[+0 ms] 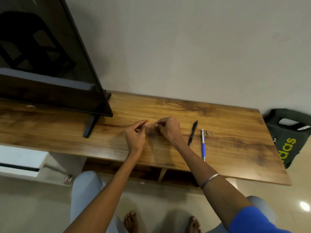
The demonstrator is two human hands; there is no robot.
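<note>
Both hands meet over the middle of the wooden table. My left hand pinches a small orange piece at its fingertips. My right hand has its fingers curled and pinches something tiny right next to it; what it holds is too small to make out. To the right lie a black pen and a blue and silver mechanical pencil, with two tiny metal parts beside the pencil's top end.
A flat dark screen on a black foot stands at the left of the table. A dark bag with yellow-green lettering sits off the table's right end. My bare feet stand on the tiled floor below.
</note>
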